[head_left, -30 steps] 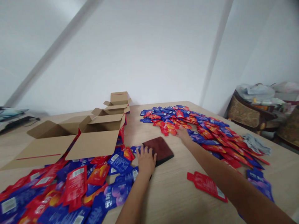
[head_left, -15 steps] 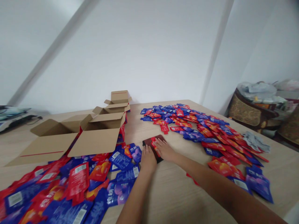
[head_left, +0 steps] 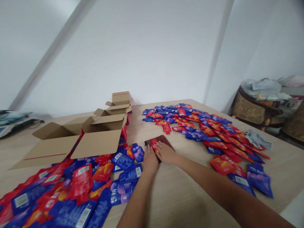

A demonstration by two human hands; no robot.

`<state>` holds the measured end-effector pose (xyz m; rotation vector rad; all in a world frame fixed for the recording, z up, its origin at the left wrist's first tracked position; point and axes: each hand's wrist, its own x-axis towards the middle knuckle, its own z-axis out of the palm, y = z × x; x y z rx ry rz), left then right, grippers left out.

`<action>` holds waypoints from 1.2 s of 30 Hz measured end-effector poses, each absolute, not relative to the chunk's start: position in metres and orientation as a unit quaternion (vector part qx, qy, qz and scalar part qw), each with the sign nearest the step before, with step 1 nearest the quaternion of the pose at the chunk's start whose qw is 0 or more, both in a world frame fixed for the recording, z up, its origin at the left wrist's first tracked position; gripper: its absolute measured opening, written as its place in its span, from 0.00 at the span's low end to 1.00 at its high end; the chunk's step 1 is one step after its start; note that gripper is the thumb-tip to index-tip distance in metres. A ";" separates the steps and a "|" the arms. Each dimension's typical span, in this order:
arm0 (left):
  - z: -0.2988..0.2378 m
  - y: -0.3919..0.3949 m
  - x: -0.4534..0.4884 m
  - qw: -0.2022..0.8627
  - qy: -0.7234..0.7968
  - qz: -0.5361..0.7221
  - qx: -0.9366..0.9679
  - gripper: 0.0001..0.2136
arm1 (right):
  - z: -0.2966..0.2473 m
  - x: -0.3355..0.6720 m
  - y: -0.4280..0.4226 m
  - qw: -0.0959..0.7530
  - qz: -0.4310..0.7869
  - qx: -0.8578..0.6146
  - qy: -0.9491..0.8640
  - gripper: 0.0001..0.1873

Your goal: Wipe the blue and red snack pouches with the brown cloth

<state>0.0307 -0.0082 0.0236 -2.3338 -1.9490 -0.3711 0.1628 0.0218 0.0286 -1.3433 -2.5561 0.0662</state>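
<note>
A dark brown flat pad [head_left: 166,140] lies on the table with a small red pouch [head_left: 154,142] on top of it. My right hand [head_left: 166,153] rests flat across the pad and the pouch, fingers stretched out, covering most of the pouch. Beside it, my left hand [head_left: 151,161] lies with its fingers extended over the pad's left part. The two hands are close together, fingertips pointing away from me. Whether the left fingers touch the pouch is hard to make out.
Red and blue pouches [head_left: 78,183] are heaped at the front left. Another spread of pouches [head_left: 199,123] covers the right side, with a grey cloth [head_left: 258,139] at its edge. Open cardboard boxes [head_left: 97,142] stand in a row at left. Beyond the table is a laden armchair [head_left: 249,109].
The right hand has slid slightly left and nearer me over the red pouch, closer to the left hand. The left hand stays nearly in place. The view has shifted a little.
</note>
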 end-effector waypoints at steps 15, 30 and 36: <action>0.022 -0.006 0.022 0.016 -0.609 -0.169 -0.775 0.25 | 0.058 0.172 0.028 0.291 0.187 -0.574 -0.742 0.31; 0.022 -0.005 0.026 0.006 -0.627 -0.176 -0.759 0.25 | 0.035 0.134 0.057 0.124 0.003 -0.550 -0.826 0.26; 0.021 -0.006 0.025 -0.001 -0.623 -0.201 -0.756 0.25 | 0.031 0.157 0.009 0.107 -0.011 -0.502 -0.858 0.29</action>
